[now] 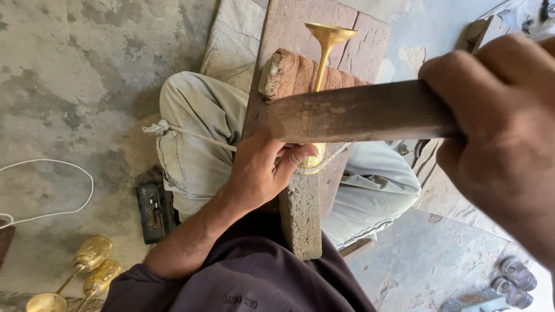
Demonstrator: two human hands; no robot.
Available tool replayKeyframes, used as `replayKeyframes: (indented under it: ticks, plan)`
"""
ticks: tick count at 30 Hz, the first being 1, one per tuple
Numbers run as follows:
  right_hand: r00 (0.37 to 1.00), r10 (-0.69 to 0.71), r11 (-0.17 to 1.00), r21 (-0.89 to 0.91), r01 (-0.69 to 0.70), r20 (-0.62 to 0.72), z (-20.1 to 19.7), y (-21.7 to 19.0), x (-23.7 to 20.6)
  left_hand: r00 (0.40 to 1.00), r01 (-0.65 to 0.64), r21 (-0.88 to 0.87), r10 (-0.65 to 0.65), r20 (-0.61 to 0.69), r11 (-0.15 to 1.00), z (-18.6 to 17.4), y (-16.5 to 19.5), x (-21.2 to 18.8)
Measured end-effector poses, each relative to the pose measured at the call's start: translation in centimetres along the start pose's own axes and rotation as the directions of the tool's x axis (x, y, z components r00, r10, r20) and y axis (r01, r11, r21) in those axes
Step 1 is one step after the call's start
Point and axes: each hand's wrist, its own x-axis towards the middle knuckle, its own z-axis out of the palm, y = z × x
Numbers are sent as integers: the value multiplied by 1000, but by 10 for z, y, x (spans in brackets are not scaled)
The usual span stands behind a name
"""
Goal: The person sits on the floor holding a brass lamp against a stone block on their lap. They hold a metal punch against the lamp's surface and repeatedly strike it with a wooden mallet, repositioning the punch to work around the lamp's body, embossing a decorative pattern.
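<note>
We press our left hand [260,170] closed around the brass goblet [325,63], which lies on the cloth-padded wooden block [300,219] across our lap. Our right hand [497,133] grips a wooden mallet handle [358,112] above it.

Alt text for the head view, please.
Left hand steadies a brass goblet lying on a cloth-padded wooden block across the seated person's lap, while the right hand grips a wooden tool handle above it. Two more brass goblets lie on the concrete floor.
</note>
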Motion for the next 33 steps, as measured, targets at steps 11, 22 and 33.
replayKeyframes:
  ticks: [11,22,33]
  plan:
    - [966,240,945,203,-255,95,28,17,-34,993,19,94,-29,112,995,-3,13,20]
    - [954,282,959,-29,-281,104,38,3,-83,998,44,60,-47,36,997,-1,10,10]
    - [864,444,716,485,-502,239,110,-64,-27,925,373,72,-365,-108,925,-18,10,-44]
